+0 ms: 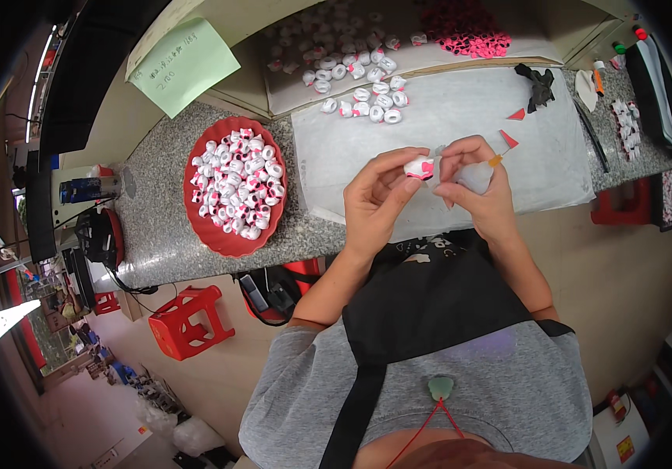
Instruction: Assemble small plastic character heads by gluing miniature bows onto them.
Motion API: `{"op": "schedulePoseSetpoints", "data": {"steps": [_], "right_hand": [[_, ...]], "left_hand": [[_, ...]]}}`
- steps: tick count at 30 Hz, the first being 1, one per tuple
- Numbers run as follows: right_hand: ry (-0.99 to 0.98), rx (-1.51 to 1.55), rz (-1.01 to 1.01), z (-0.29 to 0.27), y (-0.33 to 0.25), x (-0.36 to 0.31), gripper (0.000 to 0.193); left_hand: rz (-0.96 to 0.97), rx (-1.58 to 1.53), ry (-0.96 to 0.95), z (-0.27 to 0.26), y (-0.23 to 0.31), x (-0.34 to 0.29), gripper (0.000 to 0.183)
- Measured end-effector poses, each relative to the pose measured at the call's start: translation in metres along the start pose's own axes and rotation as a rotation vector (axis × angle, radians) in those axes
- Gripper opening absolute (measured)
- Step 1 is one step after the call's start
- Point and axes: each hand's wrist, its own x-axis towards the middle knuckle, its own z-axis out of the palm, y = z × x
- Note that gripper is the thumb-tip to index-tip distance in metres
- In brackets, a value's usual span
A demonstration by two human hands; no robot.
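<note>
My left hand (375, 199) pinches a small white and pink figure piece (415, 169), shaped like an animal head, between thumb and fingertips. Against my right palm rests a translucent squeeze bottle (474, 178) with an orange tip, held by the curled fingers of my right hand (494, 205). The right thumb and forefinger reach close to the figure piece; whether they touch it or pinch something small, I cannot tell. Both hands are above the near part of a white paper sheet (324, 156). Beyond them stand several similar white pieces (383, 102) in a loose group.
A red scalloped bowl (194, 215) full of white and pink pieces stands at left on the granite counter (152, 250). Pink parts (477, 44) are heaped at the back. Red triangular scraps (509, 140) and a black cloth (539, 87) lie right. Below is a red stool (187, 320).
</note>
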Motion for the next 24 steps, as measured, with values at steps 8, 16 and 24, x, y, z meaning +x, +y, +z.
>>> {"op": "schedulePoseSetpoints", "data": {"steps": [8,16,24], "right_hand": [[-0.106,-0.041,0.065,0.010,-0.011,0.001,0.033],[-0.116,0.039,0.102,0.005,-0.007,-0.004,0.025],[-0.109,0.094,0.109,0.006,-0.005,-0.009,0.026]], "left_hand": [[-0.100,-0.137,-0.068,-0.001,0.000,-0.004,0.028],[0.029,-0.079,-0.032,-0.001,-0.009,-0.010,0.025],[0.071,0.013,-0.023,0.000,-0.004,-0.011,0.020]]}}
